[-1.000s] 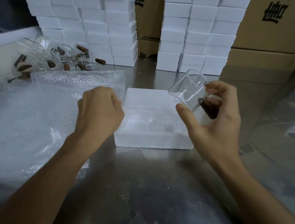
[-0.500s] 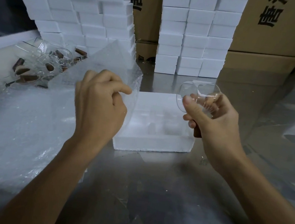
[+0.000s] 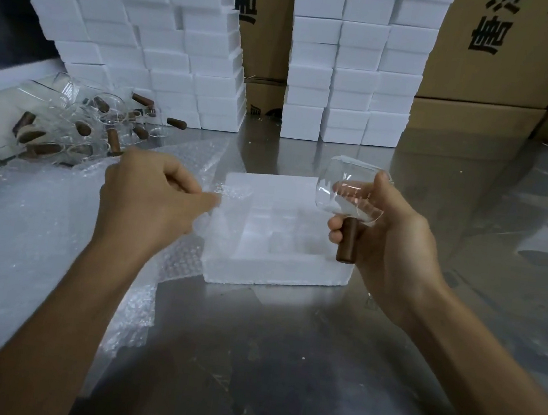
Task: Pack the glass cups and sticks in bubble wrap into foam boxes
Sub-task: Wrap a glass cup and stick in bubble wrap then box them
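Since the earlier frame the left hand (image 3: 149, 199) has dropped from its raised position, bringing the clear bubble wrap sheet (image 3: 200, 177) down low toward the table, and the right hand (image 3: 390, 235) has turned the clear glass cup with a brown wooden stick handle (image 3: 348, 195) so the handle now points downward. The left hand's fingers are curled, pinching an edge of the sheet between thumb and forefinger just beside the left rim of the open white foam box (image 3: 275, 269). The rest of the bubble wrap lies spread across the left side of the shiny metal table (image 3: 281, 363), part of it draped against the box's left wall. The right hand's fingers are wrapped round the wooden handle, with the thumb up along the glass bowl, holding the cup in the air above the box's right edge. The foam box sits in the middle of the table with its moulded compartments facing up. At the far left lies a loose pile of more glass cups with brown handles (image 3: 82, 125). Behind them stand stacks of white foam boxes (image 3: 350, 78), and brown cardboard cartons (image 3: 511, 64) with black printed characters rise at the back.
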### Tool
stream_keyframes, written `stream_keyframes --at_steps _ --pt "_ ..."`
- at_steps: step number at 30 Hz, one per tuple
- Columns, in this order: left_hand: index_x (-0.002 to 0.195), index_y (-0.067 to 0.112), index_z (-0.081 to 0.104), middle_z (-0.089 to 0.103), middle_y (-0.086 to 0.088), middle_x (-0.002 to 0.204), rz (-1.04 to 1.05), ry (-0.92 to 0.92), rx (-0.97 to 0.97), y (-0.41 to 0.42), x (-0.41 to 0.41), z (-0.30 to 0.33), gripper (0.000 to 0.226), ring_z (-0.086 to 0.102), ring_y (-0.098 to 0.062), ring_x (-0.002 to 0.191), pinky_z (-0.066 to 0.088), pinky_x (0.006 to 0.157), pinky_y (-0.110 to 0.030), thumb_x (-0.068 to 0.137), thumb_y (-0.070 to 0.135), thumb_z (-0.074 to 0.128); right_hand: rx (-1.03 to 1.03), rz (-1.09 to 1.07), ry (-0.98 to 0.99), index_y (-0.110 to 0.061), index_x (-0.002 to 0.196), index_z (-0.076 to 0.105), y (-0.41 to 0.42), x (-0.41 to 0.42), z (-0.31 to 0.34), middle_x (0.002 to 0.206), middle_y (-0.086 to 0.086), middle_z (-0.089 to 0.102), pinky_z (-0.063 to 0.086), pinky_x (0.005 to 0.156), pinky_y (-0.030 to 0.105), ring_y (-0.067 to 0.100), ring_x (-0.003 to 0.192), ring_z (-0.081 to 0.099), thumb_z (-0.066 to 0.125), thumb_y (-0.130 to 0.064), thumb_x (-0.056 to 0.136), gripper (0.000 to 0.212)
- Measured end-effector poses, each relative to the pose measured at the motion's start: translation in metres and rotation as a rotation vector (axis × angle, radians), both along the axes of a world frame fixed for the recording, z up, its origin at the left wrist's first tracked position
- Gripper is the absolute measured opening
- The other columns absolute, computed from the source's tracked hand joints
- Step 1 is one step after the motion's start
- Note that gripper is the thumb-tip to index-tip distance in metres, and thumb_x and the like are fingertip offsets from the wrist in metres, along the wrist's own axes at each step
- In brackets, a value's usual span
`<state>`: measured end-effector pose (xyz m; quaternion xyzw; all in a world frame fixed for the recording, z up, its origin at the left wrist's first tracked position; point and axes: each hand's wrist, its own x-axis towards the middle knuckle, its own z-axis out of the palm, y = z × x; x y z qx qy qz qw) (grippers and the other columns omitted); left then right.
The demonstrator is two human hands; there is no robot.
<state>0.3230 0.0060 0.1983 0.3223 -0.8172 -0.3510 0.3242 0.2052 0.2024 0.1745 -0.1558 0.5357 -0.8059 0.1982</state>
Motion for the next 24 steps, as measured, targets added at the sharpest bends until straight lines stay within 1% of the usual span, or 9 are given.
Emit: stream_keyframes --at_steps 1,3,5,8,11,14,17,20,24 --pt "0.063 0.020 0.066 0.065 0.003 0.058 -0.015 -0.034 -0.025 -0.001 0.000 -0.001 0.023 0.065 -0.016 0.046 0.048 0.060 -0.026 0.072 0.017 0.087 -0.006 -0.003 -0.006 -0.015 0.083 0.071 0.000 0.001 0.000 0.085 0.000 0.070 0.046 0.063 0.030 0.016 0.061 0.059 0.044 -0.041 0.103 0.042" --pt "0.065 0.024 0.066 0.067 0.003 0.074 -0.028 -0.132 -0.097 -0.002 0.000 -0.002 0.028 0.067 -0.022 0.060 0.049 0.062 -0.028 0.079 0.002 0.076 -0.011 -0.001 -0.026 -0.011 0.089 0.070 0.000 0.002 0.002 0.092 0.001 0.068 0.049 0.062 0.030 0.018 0.064 0.061 0.046 -0.037 0.103 0.038" --pt "0.075 0.026 0.072 0.070 -0.002 0.087 -0.026 -0.241 -0.119 -0.002 -0.001 -0.002 0.030 0.067 -0.026 0.075 0.051 0.068 -0.030 0.084 -0.002 0.065 -0.020 0.013 -0.054 -0.008 0.093 0.070 0.001 0.003 0.003 0.096 0.007 0.064 0.052 0.060 0.030 0.020 0.066 0.063 0.049 -0.034 0.102 0.034" --pt "0.101 0.022 0.075 0.071 -0.015 0.105 -0.009 -0.320 -0.107 0.000 -0.002 -0.003 0.030 0.066 -0.033 0.088 0.055 0.084 -0.040 0.083 0.001 0.064 -0.064 0.043 -0.097 -0.008 0.088 0.070 0.000 0.004 0.006 0.100 0.011 0.059 0.054 0.062 0.032 0.024 0.068 0.064 0.053 -0.029 0.099 0.029" --pt "0.106 0.023 0.075 0.069 -0.011 0.119 0.052 -0.226 -0.197 0.000 -0.001 -0.004 0.026 0.064 -0.032 0.096 0.051 0.089 -0.040 0.082 0.013 0.073 -0.108 0.085 -0.116 -0.007 0.095 0.069 0.001 0.006 0.008 0.107 0.014 0.056 0.055 0.064 0.033 0.024 0.069 0.064 0.058 -0.030 0.093 0.025" --pt "0.117 0.017 0.071 0.065 -0.004 0.130 -0.004 -0.076 -0.399 0.003 0.000 -0.002 0.042 0.062 -0.031 0.111 0.047 0.100 -0.044 0.077 0.013 0.082 -0.121 0.113 -0.112 -0.012 0.095 0.072 0.002 0.006 0.009 0.115 0.012 0.056 0.055 0.065 0.033 0.022 0.068 0.062 0.058 -0.034 0.093 0.026" --pt "0.131 0.011 0.062 0.058 -0.004 0.139 -0.151 0.002 -0.557 0.009 -0.003 -0.001 0.062 0.065 -0.033 0.101 0.047 0.103 -0.044 0.074 -0.001 0.081 -0.163 0.143 -0.135 -0.014 0.092 0.071 0.002 0.006 0.010 0.109 0.010 0.059 0.055 0.065 0.032 0.021 0.066 0.061 0.054 -0.036 0.098 0.029" --pt "0.136 0.014 0.057 0.053 0.000 0.144 -0.244 0.035 -0.634 0.017 -0.006 -0.003 0.072 0.064 -0.031 0.085 0.049 0.095 -0.034 0.072 -0.013 0.073 -0.183 0.190 -0.144 -0.013 0.085 0.070 0.002 0.005 0.010 0.105 0.009 0.058 0.054 0.067 0.032 0.021 0.069 0.064 0.061 -0.037 0.092 0.026" --pt "0.145 0.019 0.047 0.040 0.008 0.154 -0.285 -0.004 -0.623 0.018 -0.009 -0.010 0.084 0.057 -0.027 0.071 0.054 0.088 -0.044 0.071 -0.012 0.074 -0.210 0.233 -0.095 -0.010 0.094 0.069 0.004 0.002 0.005 0.102 0.005 0.062 0.053 0.074 0.033 0.022 0.078 0.066 0.067 -0.030 0.088 0.021"
